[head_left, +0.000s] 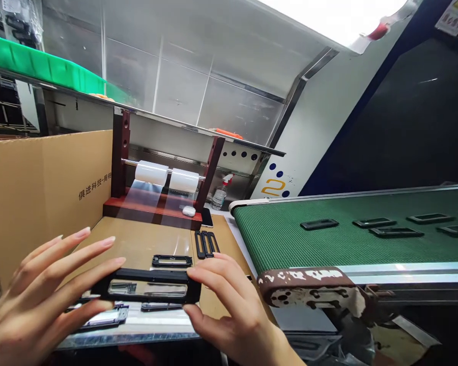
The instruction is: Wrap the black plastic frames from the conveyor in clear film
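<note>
Wrists are cut off at the bottom edge; left hand (pixel 41 295) and right hand (pixel 229 305) grip a black frame (pixel 148 288) between fingertips, low centre above the worktop (pixel 137 244); conveyor belt (pixel 328 239) at right carries more frames, blurred.

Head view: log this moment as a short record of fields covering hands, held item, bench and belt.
left hand: fingertips on left end of black frame
right hand: fingertips on its right end
black frame: held level between both hands, shiny insert inside
bench: loose black frames, film rolls on a red stand
conveyor belt: green, carries more frames
</note>
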Action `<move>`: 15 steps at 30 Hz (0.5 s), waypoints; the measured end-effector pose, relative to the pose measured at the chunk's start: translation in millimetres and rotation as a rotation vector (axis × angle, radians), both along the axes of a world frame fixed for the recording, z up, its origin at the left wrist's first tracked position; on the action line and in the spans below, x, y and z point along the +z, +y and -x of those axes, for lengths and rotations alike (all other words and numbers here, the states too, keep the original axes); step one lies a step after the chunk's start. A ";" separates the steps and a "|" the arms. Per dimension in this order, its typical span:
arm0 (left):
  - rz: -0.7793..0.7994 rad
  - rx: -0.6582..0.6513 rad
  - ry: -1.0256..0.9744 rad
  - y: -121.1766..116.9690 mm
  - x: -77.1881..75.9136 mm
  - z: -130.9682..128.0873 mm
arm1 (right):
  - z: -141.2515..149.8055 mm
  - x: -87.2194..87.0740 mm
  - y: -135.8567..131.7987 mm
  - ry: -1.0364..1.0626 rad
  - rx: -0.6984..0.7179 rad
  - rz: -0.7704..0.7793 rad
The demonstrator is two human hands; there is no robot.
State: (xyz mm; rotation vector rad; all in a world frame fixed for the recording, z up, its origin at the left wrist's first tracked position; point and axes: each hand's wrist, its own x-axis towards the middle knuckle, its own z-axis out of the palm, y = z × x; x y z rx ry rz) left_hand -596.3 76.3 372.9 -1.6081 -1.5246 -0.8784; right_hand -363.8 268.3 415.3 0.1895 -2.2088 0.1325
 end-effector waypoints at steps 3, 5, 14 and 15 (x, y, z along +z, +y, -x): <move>0.044 0.047 0.059 -7.0 -10.6 3.2 | 3.6 -9.0 0.2 -0.030 0.007 0.012; 0.056 0.052 0.066 -9.5 -14.6 5.8 | 6.3 -13.3 1.2 -0.038 0.017 0.016; 0.067 0.056 0.060 1.0 -18.2 7.7 | 12.9 -18.7 10.4 -0.060 0.003 0.009; 0.082 0.041 0.039 2.9 -18.1 6.7 | 12.6 -18.8 11.6 -0.066 -0.004 0.008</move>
